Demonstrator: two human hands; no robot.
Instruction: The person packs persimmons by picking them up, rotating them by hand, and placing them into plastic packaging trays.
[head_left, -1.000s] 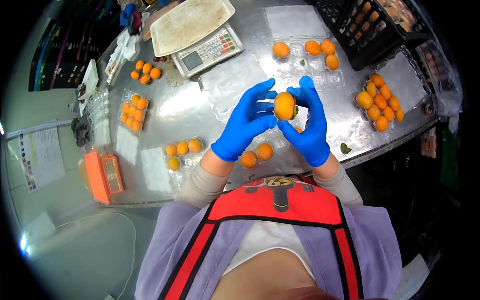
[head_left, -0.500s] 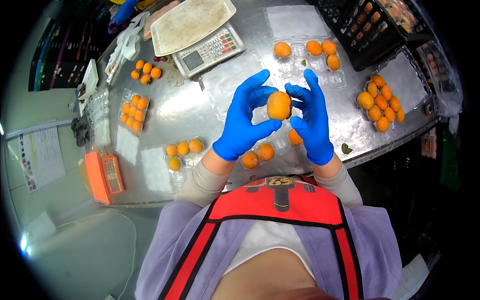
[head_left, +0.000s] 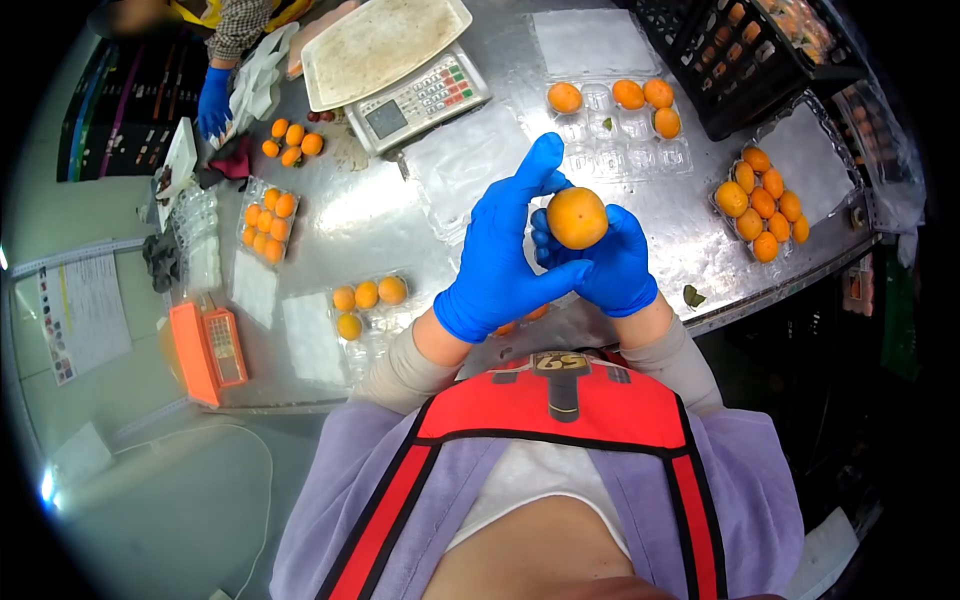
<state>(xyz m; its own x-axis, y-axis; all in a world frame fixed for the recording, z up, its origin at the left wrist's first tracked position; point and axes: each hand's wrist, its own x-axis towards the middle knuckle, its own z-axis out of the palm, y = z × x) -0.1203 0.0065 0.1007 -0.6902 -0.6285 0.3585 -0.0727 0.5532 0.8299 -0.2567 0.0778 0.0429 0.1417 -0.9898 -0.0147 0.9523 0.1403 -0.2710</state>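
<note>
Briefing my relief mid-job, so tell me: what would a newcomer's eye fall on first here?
First, the orange fruit near the middle of the view, held in the blue-gloved right hand, with the blue-gloved left hand open beside it. Then the bright red apron below, and the black crate at the upper right.

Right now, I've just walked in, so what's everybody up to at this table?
A person in blue gloves has an orange fruit up above the metal table. The right hand seems to hold it, while the left hand is spread open beside it. The far clear tray and the near left tray are only part filled. At the upper left, a co-worker's gloved hand reaches down.
</note>
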